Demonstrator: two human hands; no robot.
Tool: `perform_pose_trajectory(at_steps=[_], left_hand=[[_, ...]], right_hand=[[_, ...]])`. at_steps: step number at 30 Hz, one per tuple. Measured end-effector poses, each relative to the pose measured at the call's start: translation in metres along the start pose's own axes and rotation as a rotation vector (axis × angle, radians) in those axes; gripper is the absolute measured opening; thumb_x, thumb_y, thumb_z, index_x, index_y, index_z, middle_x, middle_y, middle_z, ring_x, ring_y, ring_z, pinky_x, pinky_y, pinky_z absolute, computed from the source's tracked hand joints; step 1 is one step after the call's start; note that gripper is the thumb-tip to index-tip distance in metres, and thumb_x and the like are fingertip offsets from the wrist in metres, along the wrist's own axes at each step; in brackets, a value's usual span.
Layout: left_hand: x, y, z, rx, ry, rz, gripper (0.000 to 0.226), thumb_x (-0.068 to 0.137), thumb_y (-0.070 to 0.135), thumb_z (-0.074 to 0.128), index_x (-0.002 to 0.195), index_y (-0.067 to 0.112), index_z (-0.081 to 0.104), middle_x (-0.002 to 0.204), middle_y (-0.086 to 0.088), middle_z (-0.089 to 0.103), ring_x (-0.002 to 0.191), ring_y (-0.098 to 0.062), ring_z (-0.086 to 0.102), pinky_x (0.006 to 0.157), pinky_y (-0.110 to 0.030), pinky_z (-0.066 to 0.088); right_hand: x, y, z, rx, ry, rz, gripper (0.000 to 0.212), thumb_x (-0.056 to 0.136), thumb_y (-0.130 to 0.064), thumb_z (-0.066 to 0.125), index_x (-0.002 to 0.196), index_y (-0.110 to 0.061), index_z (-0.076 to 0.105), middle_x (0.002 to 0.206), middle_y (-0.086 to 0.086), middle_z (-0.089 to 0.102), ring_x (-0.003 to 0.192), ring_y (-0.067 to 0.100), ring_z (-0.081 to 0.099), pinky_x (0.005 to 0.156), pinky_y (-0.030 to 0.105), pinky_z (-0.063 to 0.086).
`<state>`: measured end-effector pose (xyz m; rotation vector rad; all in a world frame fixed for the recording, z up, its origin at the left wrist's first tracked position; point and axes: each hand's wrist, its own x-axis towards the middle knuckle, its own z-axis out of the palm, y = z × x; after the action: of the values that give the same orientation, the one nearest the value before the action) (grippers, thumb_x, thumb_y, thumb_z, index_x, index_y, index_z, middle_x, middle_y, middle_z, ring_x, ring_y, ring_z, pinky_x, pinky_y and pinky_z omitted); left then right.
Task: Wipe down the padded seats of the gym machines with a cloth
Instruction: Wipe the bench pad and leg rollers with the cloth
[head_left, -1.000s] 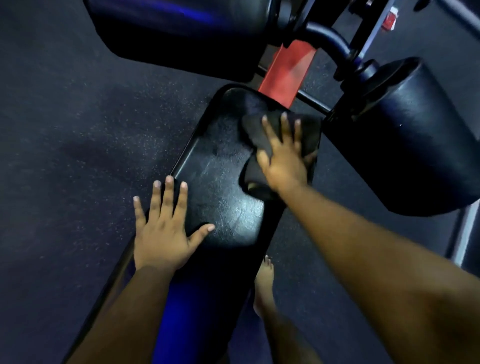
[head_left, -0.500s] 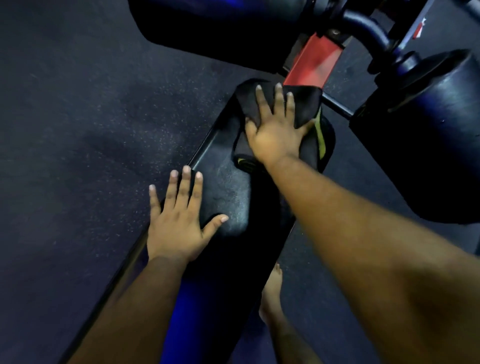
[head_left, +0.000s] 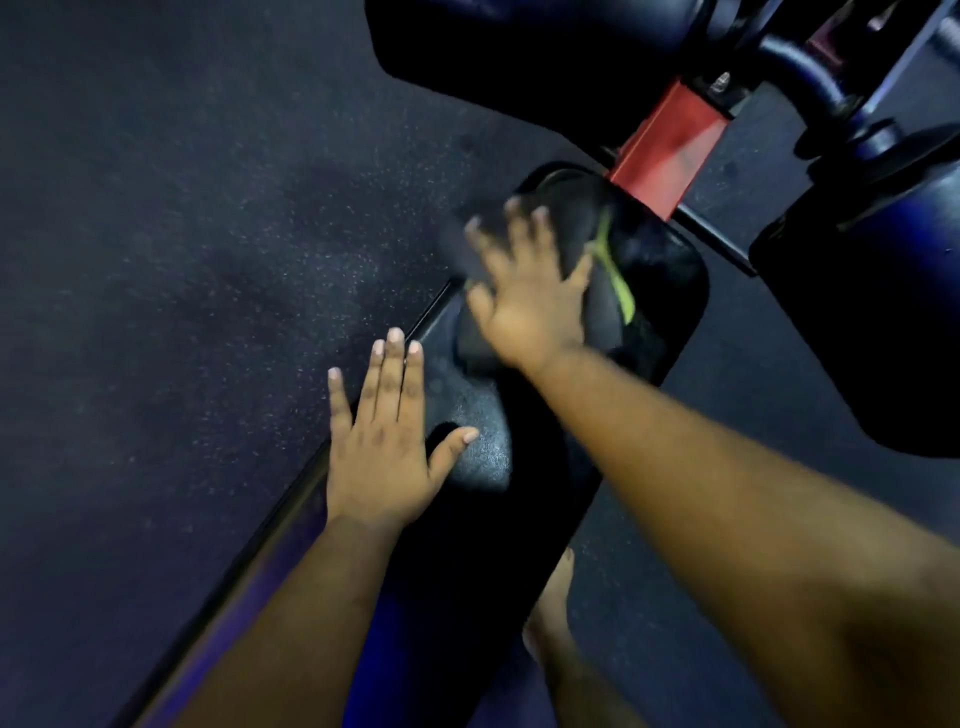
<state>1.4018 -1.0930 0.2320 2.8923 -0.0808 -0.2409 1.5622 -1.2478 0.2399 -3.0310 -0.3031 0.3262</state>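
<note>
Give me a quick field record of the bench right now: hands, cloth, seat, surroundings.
left hand: flat on the near left edge of the seat, fingers straight
right hand: spread flat on the cloth, blurred
cloth: dark with a green stripe, at the seat's far end
seat: black padded bench
beyond seat: red frame bar
right of seat: black roller pad

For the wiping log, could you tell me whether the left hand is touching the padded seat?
Touching. The head view shows the left hand lying flat on the padded seat, fingers straight, near its left edge.
</note>
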Motion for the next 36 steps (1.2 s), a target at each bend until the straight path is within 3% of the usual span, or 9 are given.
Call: perform_pose_trajectory(at_steps=[3,6,13,17,20,25,30,33,36], left_hand=[[-0.026,-0.007,0.0,0.002,0.028,0.062,0.095,0.098,0.076,0.02,0.163,0.007,0.014,0.171,-0.013,0.011,0.157,-0.026,0.018,0.124,-0.064,0.014],[-0.042,-0.005,0.0,0.046,-0.024,0.106,0.097,0.097,0.076,0.025,0.162,0.006,0.015,0.171,-0.013,0.009,0.158,-0.026,0.015,0.123,-0.064,0.018],[-0.03,-0.003,0.001,0.123,-0.142,0.104,0.101,0.092,0.082,0.019,0.164,0.012,0.012,0.172,-0.01,0.002,0.16,-0.025,0.002,0.125,-0.063,0.006],[-0.03,-0.006,0.0,0.095,-0.176,0.099,0.104,0.092,0.083,0.013,0.163,0.008,0.013,0.172,-0.01,0.003,0.16,-0.025,0.002,0.124,-0.064,0.01],[-0.031,-0.007,0.0,0.093,-0.156,0.126,0.104,0.092,0.083,0.013,0.163,0.007,0.011,0.172,-0.01,0.002,0.16,-0.025,0.003,0.125,-0.063,0.01],[-0.028,-0.007,0.005,0.102,-0.111,0.122,0.105,0.092,0.084,0.014,0.163,0.008,0.002,0.172,-0.01,-0.002,0.16,-0.024,-0.001,0.126,-0.059,0.001],[-0.041,-0.014,-0.007,0.065,-0.142,0.119,0.102,0.094,0.082,0.008,0.163,0.006,0.0,0.172,-0.013,-0.001,0.159,-0.027,0.005,0.125,-0.063,0.006],[-0.063,-0.028,-0.007,0.085,-0.197,0.094,0.108,0.09,0.086,0.006,0.163,0.006,0.007,0.172,-0.013,0.002,0.159,-0.027,0.008,0.122,-0.069,0.008],[-0.11,-0.062,-0.007,0.138,-0.225,0.076,0.111,0.088,0.088,0.01,0.162,0.006,0.013,0.172,-0.013,0.006,0.159,-0.028,0.011,0.12,-0.072,0.006]], right_hand=[[-0.088,-0.014,0.015,-0.042,-0.06,-0.468,0.075,0.088,-0.053,0.042,0.16,-0.043,0.023,0.173,0.0,0.006,0.159,0.026,0.002,0.116,0.075,0.007],[-0.097,0.034,0.013,-0.109,-0.09,-0.685,0.077,0.084,-0.05,0.045,0.158,-0.046,0.025,0.172,-0.003,0.013,0.158,0.024,0.01,0.117,0.075,0.004],[-0.02,0.102,-0.018,0.05,0.021,0.245,0.076,0.091,-0.054,0.047,0.158,-0.053,0.012,0.173,-0.006,-0.003,0.159,0.019,-0.004,0.113,0.079,0.005],[-0.136,0.026,0.009,0.042,-0.129,-0.011,0.084,0.087,-0.054,0.042,0.16,-0.049,0.0,0.171,-0.003,-0.017,0.158,0.025,-0.014,0.111,0.08,0.012],[-0.134,0.065,0.0,0.012,-0.178,-0.227,0.084,0.086,-0.055,0.045,0.158,-0.055,0.001,0.171,-0.009,-0.016,0.157,0.02,-0.015,0.112,0.079,0.006],[-0.006,0.106,-0.015,0.17,0.023,0.477,0.074,0.094,-0.054,0.044,0.159,-0.051,0.009,0.173,-0.005,-0.004,0.159,0.021,-0.004,0.114,0.077,0.008],[-0.139,-0.009,0.014,0.072,-0.059,0.026,0.083,0.089,-0.057,0.045,0.161,-0.045,0.005,0.173,0.0,-0.008,0.159,0.026,-0.005,0.112,0.077,0.014],[-0.156,-0.005,0.013,0.036,-0.16,-0.299,0.082,0.089,-0.062,0.043,0.16,-0.049,0.004,0.172,-0.004,-0.008,0.159,0.023,-0.006,0.111,0.078,0.012],[-0.067,0.018,0.001,-0.006,-0.081,-0.156,0.077,0.09,-0.057,0.042,0.16,-0.05,0.009,0.173,-0.003,-0.002,0.159,0.023,-0.001,0.11,0.081,0.009]])
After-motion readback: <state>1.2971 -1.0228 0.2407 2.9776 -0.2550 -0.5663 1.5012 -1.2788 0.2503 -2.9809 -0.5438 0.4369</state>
